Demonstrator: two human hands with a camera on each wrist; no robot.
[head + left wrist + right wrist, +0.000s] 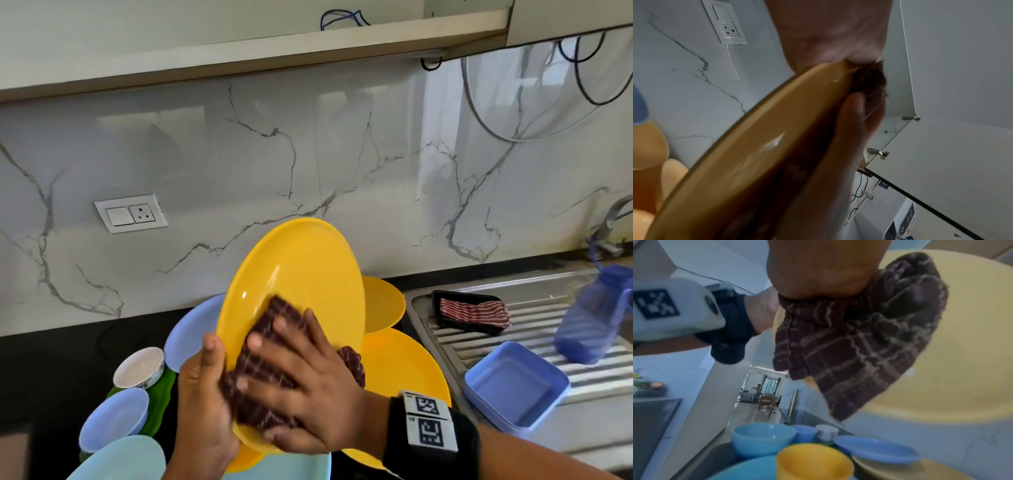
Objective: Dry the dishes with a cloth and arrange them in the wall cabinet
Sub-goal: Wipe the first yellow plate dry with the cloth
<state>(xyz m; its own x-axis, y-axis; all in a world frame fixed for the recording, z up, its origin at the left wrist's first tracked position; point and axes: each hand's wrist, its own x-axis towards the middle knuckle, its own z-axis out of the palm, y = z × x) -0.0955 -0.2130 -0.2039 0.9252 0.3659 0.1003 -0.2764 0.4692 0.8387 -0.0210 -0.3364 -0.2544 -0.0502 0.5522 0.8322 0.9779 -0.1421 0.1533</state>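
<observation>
Nearest, at 6 o'clock in the head view: right hand laid flat, fingers spread and straight, pressing a dark maroon checked cloth against the face of a yellow plate. At 7 o'clock of that plate, left hand gripping its lower rim, thumb over the front edge, remaining fingers behind and out of sight. Plate held tilted, nearly upright, above the counter, concave face toward the camera. Black wrist strap with 2 square coded markers on the right forearm. Below and around, on the dark counter: pale blue bowl at 7 o'clock, blue plate beyond it, white bowl resting on something green, another blue plate behind the held one; 2 more yellow plates at 4 o'clock. Farther out at 3 o'clock, on the ribbed steel drainboard: blue rectangular container, black tray with a red striped cloth, blurred blue jug. Farthest, marble-veined backsplash with a white switch-and-socket plate at 9 o'clock, and the wall cabinet underside at 12 o'clock.
</observation>
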